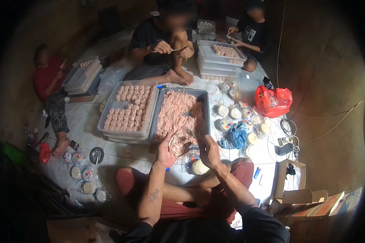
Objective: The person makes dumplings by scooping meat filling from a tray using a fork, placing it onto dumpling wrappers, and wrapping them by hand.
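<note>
Nearest the camera, the person sits on the tiled floor [113,156] with the legs crossed, both forearms reaching forward.

The left hand [166,153] is cupped, fingers curled around a lump of pink paste [175,145] (minced meat, by its look). The right hand [210,152] is closed on the handle of a slim utensil [188,132]; whether its end is a spoon or a fork is too small to tell. A few pale-topped packs [199,167] lie between the wrists.

Governing relation, as judged: utensil to lump. The lump sits to the left of the right hand, nearly level with it. The utensil's long axis runs obliquely, from the right hand forward and leftward, so that its far end appears just beyond the lump and to its right. Contact between the two cannot be confirmed. The left hand is the nearer to the lump, since it bears it.

Directly ahead of both hands stands a grey tub [207,111], holding a broad mass of paste [176,107]. Beside it on the left, and thus on the left hand's side, a clear box [109,130] tops a stack and carries rows of shaped portions [125,118], with a gap among them. To the tub's right lie a blue cloth [236,135] and a red bag [273,101], the bag farther off.

Beyond the tub, a co-worker [163,47] sits with both hands raised, a thin tool between them.
</note>
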{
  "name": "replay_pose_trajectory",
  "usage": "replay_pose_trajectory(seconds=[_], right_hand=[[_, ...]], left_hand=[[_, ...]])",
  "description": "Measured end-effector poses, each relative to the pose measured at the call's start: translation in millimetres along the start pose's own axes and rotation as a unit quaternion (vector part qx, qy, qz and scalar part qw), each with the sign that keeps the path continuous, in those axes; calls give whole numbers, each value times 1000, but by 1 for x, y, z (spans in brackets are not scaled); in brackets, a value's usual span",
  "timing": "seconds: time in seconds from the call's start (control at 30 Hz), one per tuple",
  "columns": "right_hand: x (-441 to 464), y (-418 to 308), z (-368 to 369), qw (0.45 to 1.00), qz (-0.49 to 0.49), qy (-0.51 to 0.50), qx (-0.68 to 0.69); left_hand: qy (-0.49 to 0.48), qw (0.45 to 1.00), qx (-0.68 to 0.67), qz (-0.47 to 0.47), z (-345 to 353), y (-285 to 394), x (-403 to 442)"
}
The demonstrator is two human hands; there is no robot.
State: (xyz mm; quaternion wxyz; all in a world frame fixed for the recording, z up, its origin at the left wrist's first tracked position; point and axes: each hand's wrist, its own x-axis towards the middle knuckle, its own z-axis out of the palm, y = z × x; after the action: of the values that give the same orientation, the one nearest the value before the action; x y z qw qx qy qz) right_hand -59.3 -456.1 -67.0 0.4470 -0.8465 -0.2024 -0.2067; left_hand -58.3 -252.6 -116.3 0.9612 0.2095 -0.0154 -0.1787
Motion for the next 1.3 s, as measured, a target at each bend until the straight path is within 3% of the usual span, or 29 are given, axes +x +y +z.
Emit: replay_pose_trajectory(seconds=[0.13,0.27,0.37,0.47,0.97,1.13,1.2,1.3], right_hand=[[-13,8,1,998,54,-16,24],[-24,38,8,993,98,-15,-60],[-33,45,8,989,122,-39,-81],[-37,42,9,988,134,-42,-60],[-39,38,56,979,143,-131,-69],[-35,36,56,971,150,-172,-78],[-34,36,53,978,118,-153,-73],[-39,49,56,985,116,-111,-60]], left_hand=[[68,996,56,-4,-11,-1,16],[99,981,159,-54,-17,9,25],[127,941,294,-112,-20,13,26],[165,911,360,-114,-25,14,21],[218,921,324,1,-56,-6,-12],[206,934,289,-43,-59,7,-39],[206,936,281,-52,-48,14,-50],[202,962,180,33,-16,25,-69]])
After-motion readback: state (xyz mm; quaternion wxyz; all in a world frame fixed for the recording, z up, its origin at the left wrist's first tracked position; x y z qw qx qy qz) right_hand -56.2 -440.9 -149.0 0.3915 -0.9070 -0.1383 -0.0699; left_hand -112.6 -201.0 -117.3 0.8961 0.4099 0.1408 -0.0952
